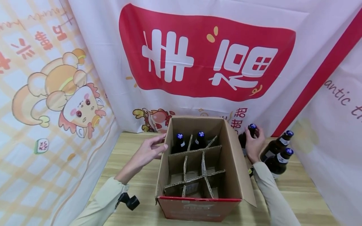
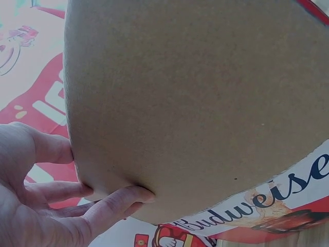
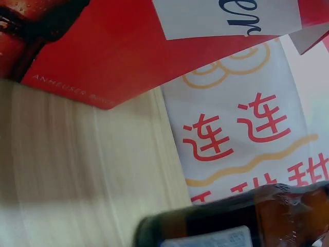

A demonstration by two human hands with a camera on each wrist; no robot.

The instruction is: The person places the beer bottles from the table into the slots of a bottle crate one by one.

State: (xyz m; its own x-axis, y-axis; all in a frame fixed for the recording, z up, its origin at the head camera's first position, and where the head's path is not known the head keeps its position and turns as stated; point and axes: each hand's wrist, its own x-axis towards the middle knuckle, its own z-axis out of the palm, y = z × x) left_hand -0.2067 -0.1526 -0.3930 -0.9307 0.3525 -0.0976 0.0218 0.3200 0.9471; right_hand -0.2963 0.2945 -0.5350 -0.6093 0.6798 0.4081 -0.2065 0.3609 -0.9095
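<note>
"How are the hands posed?"

"Watching remotely, I see the person's left hand (image 1: 148,149), fingers slightly apart, fingertips against the left side of a Budweiser carton (image 1: 195,208). The right hand (image 1: 255,142) is clamped around the neck of a beer bottle (image 3: 231,218), just outside the carton's right flap (image 1: 237,157)."

"Where are the edges, and how much room is there?"

"I see that flap slant outward, with a narrow gap before two standing bottles (image 1: 274,149) (image 1: 278,162) on the desk (image 1: 144,194); the right forearm (image 1: 268,188) passes there. On the left, bare wood runs to a patterned curtain (image 1: 56,110). Inside the carton, cardboard dividers (image 1: 175,185) form a grid, with two capped bottles (image 1: 180,142) (image 1: 200,140) in the far row, left and middle."

"And the held bottle?"

"Brown glass, blue cap, pale label. I cannot tell whether its base touches the desk."
</note>
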